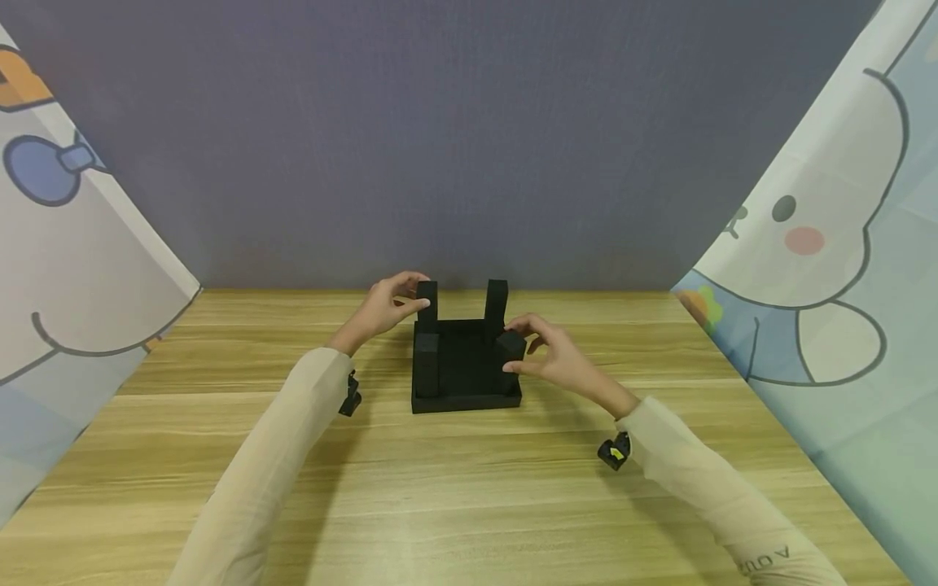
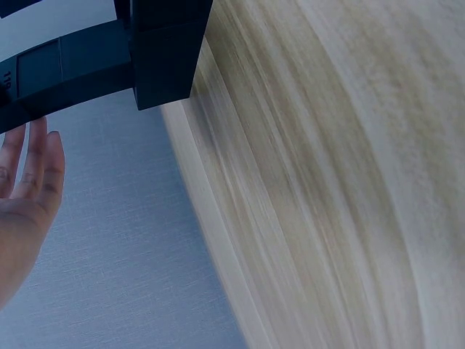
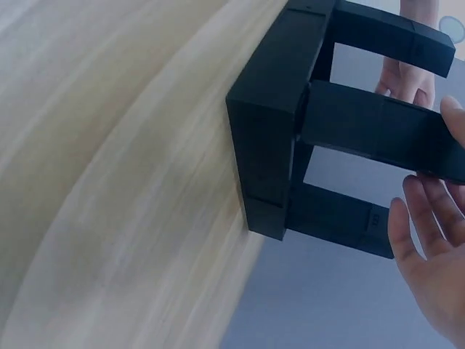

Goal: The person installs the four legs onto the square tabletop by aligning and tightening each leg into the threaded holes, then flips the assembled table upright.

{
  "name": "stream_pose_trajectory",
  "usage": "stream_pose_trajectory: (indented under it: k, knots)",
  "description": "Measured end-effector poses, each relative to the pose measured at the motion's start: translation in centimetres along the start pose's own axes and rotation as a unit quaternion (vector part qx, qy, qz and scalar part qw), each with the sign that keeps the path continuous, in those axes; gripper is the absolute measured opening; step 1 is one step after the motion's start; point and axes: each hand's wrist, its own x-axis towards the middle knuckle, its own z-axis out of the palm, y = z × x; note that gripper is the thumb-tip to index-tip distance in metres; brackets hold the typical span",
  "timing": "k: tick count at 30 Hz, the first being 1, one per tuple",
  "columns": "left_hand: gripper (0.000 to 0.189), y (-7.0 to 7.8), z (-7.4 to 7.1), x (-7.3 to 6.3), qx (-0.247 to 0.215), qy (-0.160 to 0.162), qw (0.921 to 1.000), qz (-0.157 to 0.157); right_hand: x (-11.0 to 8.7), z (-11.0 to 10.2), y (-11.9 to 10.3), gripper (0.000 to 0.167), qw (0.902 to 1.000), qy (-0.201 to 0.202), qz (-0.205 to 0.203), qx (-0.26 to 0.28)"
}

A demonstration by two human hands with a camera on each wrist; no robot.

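A black square base point(image 1: 465, 402) lies on the table with black posts standing up at its corners. My left hand point(image 1: 384, 308) holds the back left post point(image 1: 428, 313) near its top, thumb in front and fingers behind. In the left wrist view, its fingertips point(image 2: 40, 134) meet that post's side. With my right hand point(image 1: 553, 354) I pinch the upper end of the front right post point(image 3: 374, 131) between thumb and fingers. The back right post point(image 1: 496, 301) and front left post point(image 1: 427, 366) stand upright, untouched by either hand.
The wood-grain table point(image 1: 469, 488) ends at a grey-blue back panel point(image 1: 469, 146). Cartoon-printed sheets flank it, one on the left point(image 1: 95, 268) and one on the right point(image 1: 843, 268). Small black devices sit by the left wrist point(image 1: 350, 399) and right wrist point(image 1: 614, 452).
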Motion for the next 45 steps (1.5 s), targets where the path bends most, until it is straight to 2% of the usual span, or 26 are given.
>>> stream_pose_trajectory:
  k: [5, 10, 13, 18, 23, 26, 35, 39, 45]
  knots:
    - [0.040, 0.0, 0.0, 0.0, -0.005, 0.000, 1.0000, 0.000, 0.2, -0.6, 0.1, 0.058, 0.9990, -0.042, -0.016, 0.007]
    - [0.040, 0.0, 0.1, 0.0, -0.007, 0.000, 1.0000, 0.002, 0.4, -1.1, 0.2, 0.051, 0.9970, -0.067, -0.036, 0.015]
    - [0.039, 0.0, 0.1, 0.0, -0.007, 0.000, 1.0000, 0.004, 0.3, -1.1, 0.2, 0.047, 0.9980, -0.055, -0.031, 0.008]
    - [0.040, 0.0, 0.1, 0.0, -0.004, 0.000, 1.0000, 0.004, 0.1, -0.4, 0.0, 0.043, 0.9998, -0.012, -0.011, -0.014]
    - [0.040, 0.0, 0.1, 0.0, 0.004, 0.001, 1.0000, 0.003, 0.0, 0.1, -0.1, 0.042, 0.9992, 0.015, -0.011, -0.035]
    - [0.040, 0.0, 0.0, 0.0, 0.006, 0.003, 1.0000, 0.006, 0.0, 0.0, -0.1, 0.045, 0.9991, 0.007, -0.015, -0.040]
    - [0.040, 0.1, -0.1, 0.0, 0.008, 0.002, 0.9999, 0.009, 0.3, -0.9, 0.0, 0.052, 0.9970, -0.060, -0.043, -0.022]
    - [0.040, 0.0, -0.1, 0.0, 0.011, 0.002, 0.9999, 0.007, 0.3, -0.9, 0.0, 0.051, 0.9978, -0.057, -0.030, -0.017]
    - [0.040, 0.0, -0.1, 0.0, 0.006, 0.001, 1.0000, 0.004, 0.0, -0.3, -0.3, 0.050, 0.9994, -0.014, -0.020, -0.026]
